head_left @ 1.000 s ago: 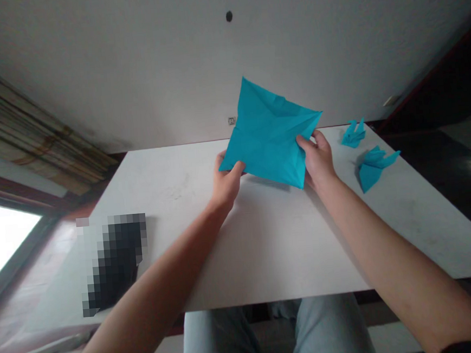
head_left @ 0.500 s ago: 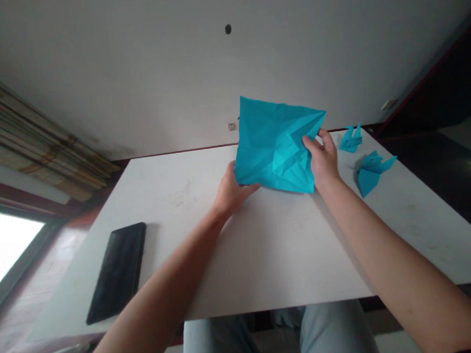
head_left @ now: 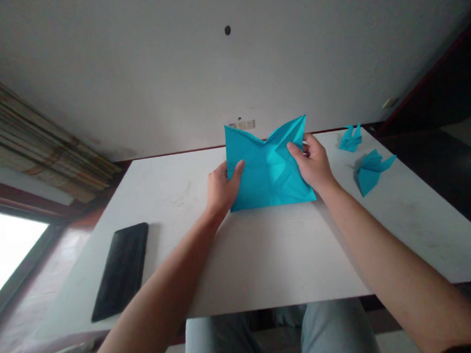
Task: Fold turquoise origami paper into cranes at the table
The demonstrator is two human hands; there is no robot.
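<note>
A sheet of turquoise origami paper [head_left: 268, 173], creased all over and folded into a rough rectangle with a notched top edge, rests on the white table [head_left: 274, 255]. My left hand [head_left: 222, 189] grips its left side, thumb lying on the paper. My right hand [head_left: 313, 164] pinches its upper right side. Near my right hand, two finished folded models of the same turquoise paper lie on the table: a small one [head_left: 350, 139] and a larger one [head_left: 370, 171].
A black tablet [head_left: 120, 271] lies face down or dark on the table's left side. The table's near edge runs above my knees [head_left: 333, 332]. A wall socket strip [head_left: 243, 124] sits behind the paper, and a window [head_left: 5, 254] with a striped curtain [head_left: 33, 143] is at left.
The paper has been flattened and turned from a tilted, loose shape into a squarer folded form, now lower on the table. Both hands have moved closer to its sides.
</note>
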